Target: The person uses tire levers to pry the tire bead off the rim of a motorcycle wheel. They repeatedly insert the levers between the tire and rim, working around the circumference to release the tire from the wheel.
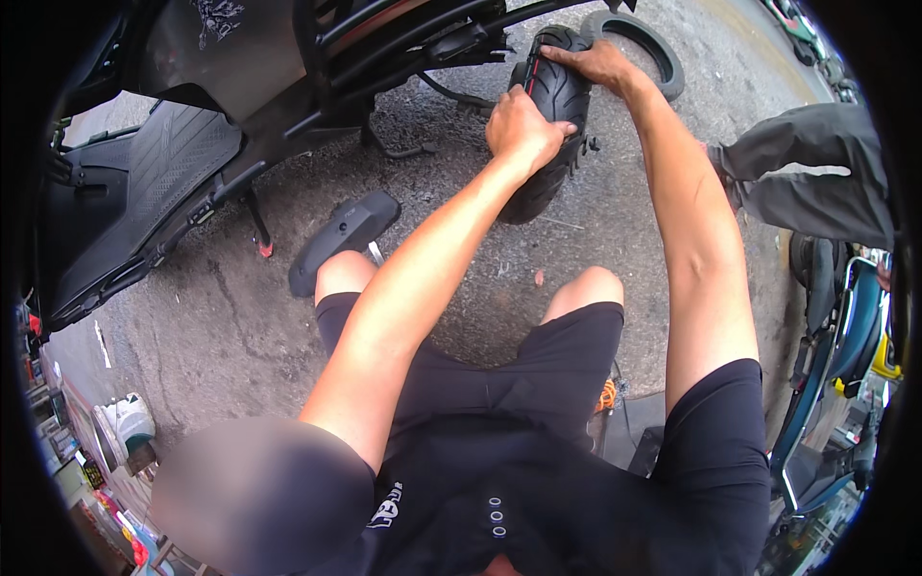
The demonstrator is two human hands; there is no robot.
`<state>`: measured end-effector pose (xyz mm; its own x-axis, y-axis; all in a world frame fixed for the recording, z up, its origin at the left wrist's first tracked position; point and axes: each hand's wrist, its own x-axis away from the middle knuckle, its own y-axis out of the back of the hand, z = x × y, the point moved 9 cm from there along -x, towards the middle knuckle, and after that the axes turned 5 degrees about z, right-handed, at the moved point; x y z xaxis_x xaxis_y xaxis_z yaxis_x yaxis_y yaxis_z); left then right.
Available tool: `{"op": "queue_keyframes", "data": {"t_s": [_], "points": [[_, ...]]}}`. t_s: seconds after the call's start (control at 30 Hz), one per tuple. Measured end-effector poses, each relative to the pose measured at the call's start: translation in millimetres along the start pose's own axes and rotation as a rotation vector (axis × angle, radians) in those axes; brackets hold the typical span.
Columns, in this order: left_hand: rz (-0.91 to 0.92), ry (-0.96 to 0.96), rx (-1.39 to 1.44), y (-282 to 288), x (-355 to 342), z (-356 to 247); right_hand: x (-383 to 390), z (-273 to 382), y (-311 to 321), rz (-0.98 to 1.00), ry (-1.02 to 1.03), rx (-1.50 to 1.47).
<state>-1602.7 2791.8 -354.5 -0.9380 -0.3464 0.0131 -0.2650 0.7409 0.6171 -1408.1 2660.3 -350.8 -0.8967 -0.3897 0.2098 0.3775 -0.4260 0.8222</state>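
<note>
A black scooter wheel with a treaded tyre [545,182] stands upright on the ground in front of me, with a red stripe along its rim side. My left hand [526,132] grips its near upper part, thumb across the tread and fingers round the left side. At the top of the same wheel my right hand [597,65] is closed over the tread, its thumb pointing left; its other fingers are partly hidden. The wheel is beside the rear of a dark scooter [216,72]; whether it is attached cannot be told.
A loose tyre [663,60] lies just beyond my right hand. Near my left knee is a dark plastic cover [346,230]. At right stand a person's legs in grey trousers [816,182], with a teal vehicle [807,422] nearer. An orange cord [607,395] lies by my right thigh.
</note>
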Motion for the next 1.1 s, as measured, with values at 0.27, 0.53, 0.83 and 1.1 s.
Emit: {"op": "queue_keyframes", "data": {"t_s": [0.27, 0.53, 0.83, 1.1], "points": [[0.060, 0.007, 0.008, -1, -4, -1, 15, 12, 6, -0.048, -0.045, 0.020], [0.107, -0.031, 0.080, 3, 4, 14, 25, 25, -19, 0.021, 0.014, 0.174], [0.178, -0.092, 0.149, 20, 45, 44, 42, 36, -62, -0.087, 0.068, 0.307], [0.197, -0.126, -0.277, 36, 109, 107, 97, 73, -64, -0.200, -0.058, 0.159]]}}
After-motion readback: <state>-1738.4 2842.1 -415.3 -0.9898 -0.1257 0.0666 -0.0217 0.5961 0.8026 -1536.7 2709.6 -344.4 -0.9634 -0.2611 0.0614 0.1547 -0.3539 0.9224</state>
